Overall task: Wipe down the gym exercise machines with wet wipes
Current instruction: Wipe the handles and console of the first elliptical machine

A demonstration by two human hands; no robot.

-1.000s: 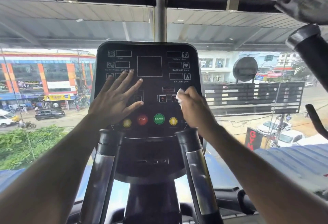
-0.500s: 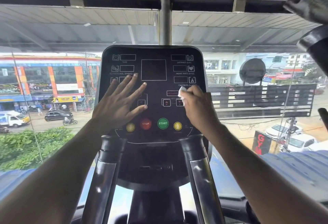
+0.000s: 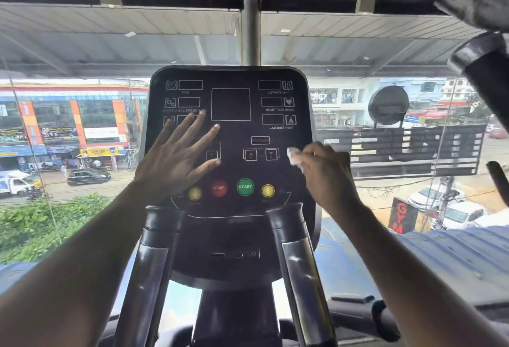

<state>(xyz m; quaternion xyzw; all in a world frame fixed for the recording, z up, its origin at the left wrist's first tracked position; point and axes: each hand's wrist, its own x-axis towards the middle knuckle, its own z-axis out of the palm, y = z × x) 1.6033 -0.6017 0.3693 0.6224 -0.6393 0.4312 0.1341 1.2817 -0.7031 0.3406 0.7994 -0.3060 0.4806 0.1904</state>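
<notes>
console panel [image 3: 234, 132]: smooth dark plastic, slight sheen
handlebars [image 3: 305, 272]: polished, glossy metal with matt black grip tops
wet wipe [image 3: 294, 156]: white, crumpled soft cloth-like sheet
roof [image 3: 165, 35]: ribbed sheet metal, dull

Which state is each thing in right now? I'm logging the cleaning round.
Console panel: upright, displays dark.
Wet wipe: bunched, against the panel's right side.
Right hand: grips the wipe.
Left hand: flat, fingers spread on the panel's left side.
STOP button: uncovered, untouched.
START button: uncovered, untouched.
Handlebars: untouched.
</notes>
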